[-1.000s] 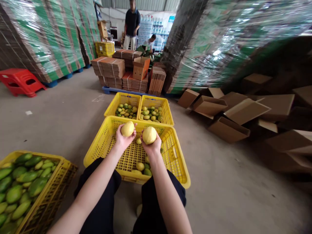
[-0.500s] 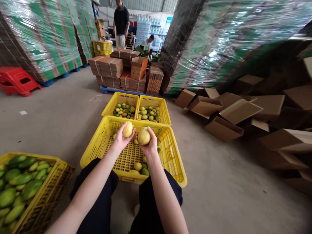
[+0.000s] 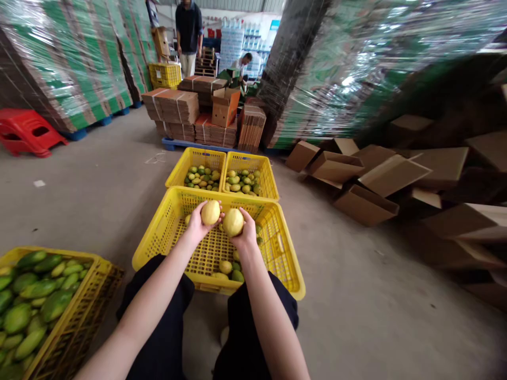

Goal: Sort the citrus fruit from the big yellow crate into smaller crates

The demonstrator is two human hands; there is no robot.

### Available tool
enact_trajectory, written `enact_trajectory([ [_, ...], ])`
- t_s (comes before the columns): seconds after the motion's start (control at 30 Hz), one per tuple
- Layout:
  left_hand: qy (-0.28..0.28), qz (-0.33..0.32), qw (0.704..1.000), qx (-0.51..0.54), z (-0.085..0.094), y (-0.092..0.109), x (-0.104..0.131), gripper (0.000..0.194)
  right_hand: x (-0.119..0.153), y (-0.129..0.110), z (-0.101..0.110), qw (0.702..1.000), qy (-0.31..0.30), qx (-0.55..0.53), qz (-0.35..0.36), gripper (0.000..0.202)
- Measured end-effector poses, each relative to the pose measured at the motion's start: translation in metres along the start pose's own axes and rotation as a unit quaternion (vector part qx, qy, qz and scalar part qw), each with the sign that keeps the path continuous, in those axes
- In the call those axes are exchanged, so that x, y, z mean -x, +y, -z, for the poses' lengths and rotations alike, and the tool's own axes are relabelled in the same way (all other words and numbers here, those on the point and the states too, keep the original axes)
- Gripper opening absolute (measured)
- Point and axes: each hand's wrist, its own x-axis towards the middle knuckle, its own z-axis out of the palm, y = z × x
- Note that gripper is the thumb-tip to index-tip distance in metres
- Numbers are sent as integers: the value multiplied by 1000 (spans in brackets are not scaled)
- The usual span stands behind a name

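My left hand [image 3: 199,221] is closed around a smooth yellow papaya [image 3: 210,212], its fingers underneath. Close beside it, my right hand [image 3: 246,230] grips another yellow papaya [image 3: 233,222], rounder and faintly ridged. Both fruits are held over a large yellow plastic crate [image 3: 288,248] between my knees. Inside, near its front side, lie several yellow and green papayas [image 3: 225,267]; my hands and right forearm hide some of the contents.
Beyond stand two yellow crates [image 3: 174,171] [image 3: 271,179] with smaller green-yellow fruit. At left is a crate of green papayas [image 3: 95,258], plus a red stool [image 3: 29,132]. Flattened cartons [image 3: 170,105] lie stacked on a blue pallet; open boxes [image 3: 366,205] pile at right. Two people are behind.
My left hand has turned its papaya and shifted slightly right, nearer the other one. The right-hand papaya has tilted a little. The standing person in the background has moved slightly left.
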Motion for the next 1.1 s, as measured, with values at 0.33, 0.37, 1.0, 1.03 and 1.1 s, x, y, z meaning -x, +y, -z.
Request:
enact_trajectory([
  [0.33,57,-28,997,42,0,7,6,20,11,-5,-3,999,-41,-22,-1,24],
  [0.37,63,-34,997,41,0,7,6,19,12,-4,-4,998,-50,-22,13,16],
  [1.0,65,3,997,31,-1,1,-3,29,-10,-6,8,999,-3,-21,29,14],
  [1.03,65,-9,997,30,-1,1,-2,24,-9,-5,8,1000,-2,-19,15,15],
  [1.1,65,-34,997,26,0,2,0,12,-8,-4,7,1000,-3,-22,-12,17],
])
